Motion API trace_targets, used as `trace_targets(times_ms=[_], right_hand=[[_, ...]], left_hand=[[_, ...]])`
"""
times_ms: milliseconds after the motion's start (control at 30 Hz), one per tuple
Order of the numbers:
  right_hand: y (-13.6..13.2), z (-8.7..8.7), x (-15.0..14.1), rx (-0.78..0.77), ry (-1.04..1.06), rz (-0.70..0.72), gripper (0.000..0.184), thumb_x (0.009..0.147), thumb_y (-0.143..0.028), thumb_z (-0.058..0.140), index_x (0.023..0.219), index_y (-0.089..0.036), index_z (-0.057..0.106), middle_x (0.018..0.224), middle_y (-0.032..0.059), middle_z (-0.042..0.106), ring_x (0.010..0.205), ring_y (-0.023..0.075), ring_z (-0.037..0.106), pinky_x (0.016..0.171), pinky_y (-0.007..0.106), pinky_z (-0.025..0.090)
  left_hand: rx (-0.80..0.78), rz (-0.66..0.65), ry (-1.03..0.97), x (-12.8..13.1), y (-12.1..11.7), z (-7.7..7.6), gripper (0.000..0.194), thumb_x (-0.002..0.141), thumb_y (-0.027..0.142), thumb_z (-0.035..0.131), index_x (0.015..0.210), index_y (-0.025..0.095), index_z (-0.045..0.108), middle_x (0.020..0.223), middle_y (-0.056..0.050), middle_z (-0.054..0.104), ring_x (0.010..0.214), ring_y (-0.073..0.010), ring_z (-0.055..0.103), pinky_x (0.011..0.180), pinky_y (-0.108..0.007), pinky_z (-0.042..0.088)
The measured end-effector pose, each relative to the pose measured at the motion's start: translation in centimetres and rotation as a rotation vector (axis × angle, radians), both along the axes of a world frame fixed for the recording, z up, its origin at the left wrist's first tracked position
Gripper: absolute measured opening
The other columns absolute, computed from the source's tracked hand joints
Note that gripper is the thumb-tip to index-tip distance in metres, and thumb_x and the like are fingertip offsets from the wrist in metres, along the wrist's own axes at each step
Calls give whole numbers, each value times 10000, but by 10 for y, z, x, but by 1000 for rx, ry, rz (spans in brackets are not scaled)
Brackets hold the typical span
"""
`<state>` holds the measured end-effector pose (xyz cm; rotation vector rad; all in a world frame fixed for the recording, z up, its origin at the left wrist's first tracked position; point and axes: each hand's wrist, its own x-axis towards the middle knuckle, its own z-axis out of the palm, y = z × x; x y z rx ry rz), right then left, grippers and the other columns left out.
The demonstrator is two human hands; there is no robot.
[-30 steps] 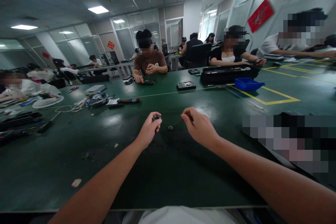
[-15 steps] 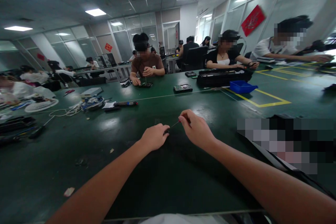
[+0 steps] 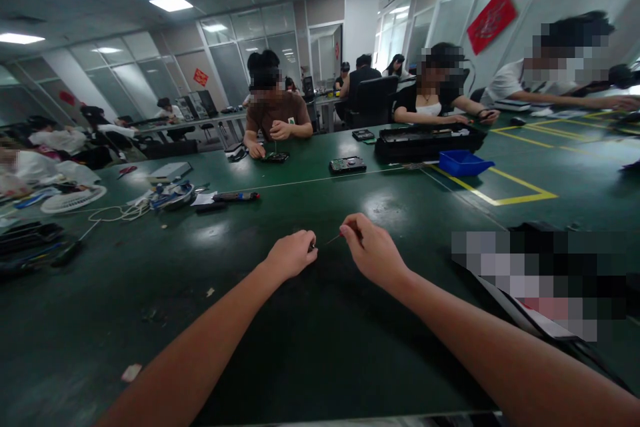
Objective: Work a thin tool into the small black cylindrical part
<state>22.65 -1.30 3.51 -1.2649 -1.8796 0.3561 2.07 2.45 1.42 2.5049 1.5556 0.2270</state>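
Cable [image 3: 123, 213] is seen lying in loose loops at the left of the green table [image 3: 280, 360]. Between the curled fingers of the left hand [image 3: 294, 253], a small dark part [image 3: 312, 247] is gripped, mostly covered. Just right of it, a thin tool [image 3: 334, 239] is pinched in the right hand's [image 3: 373, 247] fingertips, its shaft pointed toward the left hand. Farther right, a blue tray [image 3: 463, 163] is placed beside a long black casing [image 3: 425, 145].

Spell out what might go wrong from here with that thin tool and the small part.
The thin tool in the right hand points toward the left hand, so a slip might prick a finger.

The small dark part is mostly hidden by the left fingers; it could slip out, and would be hard to spot on the dark green table.
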Motion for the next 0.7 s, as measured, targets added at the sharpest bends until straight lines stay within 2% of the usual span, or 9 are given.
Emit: trace_targets(times_ms=[200,300,400,533,633,700], right_hand=[[4,-3,2,2,51,-2,124,968,-284,435,944,-208,531,749,23,632,652,183,612,619,305,430],[7,-2,6,7,85,-25,140,966,-292,437,937,-204,542,748,24,634,653,180,615,621,300,433],[9,-2,9,-11,124,-34,163,967,-305,440,935,-198,558,753,27,639,669,176,619,620,290,431],[7,-1,8,-36,162,-29,174,972,-315,431,932,-202,557,737,24,637,657,174,614,603,285,428],[1,0,6,-4,111,8,163,977,-299,422,940,-200,547,738,24,625,643,168,595,597,286,421],[-5,3,4,54,49,41,145,976,-287,428,962,-196,540,766,33,627,676,174,595,638,301,431]], left_hand=[[0,17,-35,2,-1,4,148,809,283,585,932,215,632,871,-71,622,746,-239,582,689,-340,441],[7,13,-78,1,-2,2,222,831,296,562,1017,237,669,940,-72,645,817,-250,600,729,-348,448],[-1,27,-158,-6,-1,-1,249,876,340,513,1012,238,694,990,-67,656,875,-234,603,756,-332,442],[-38,124,-407,-24,7,-1,279,890,367,498,1002,218,707,1009,-61,683,913,-220,611,813,-329,439],[-158,246,-647,-43,13,4,313,872,415,522,994,190,702,918,-67,694,720,-172,593,678,-287,442],[-210,351,-821,-57,14,9,320,841,430,558,981,173,687,879,-68,683,614,-134,537,548,-241,385]])
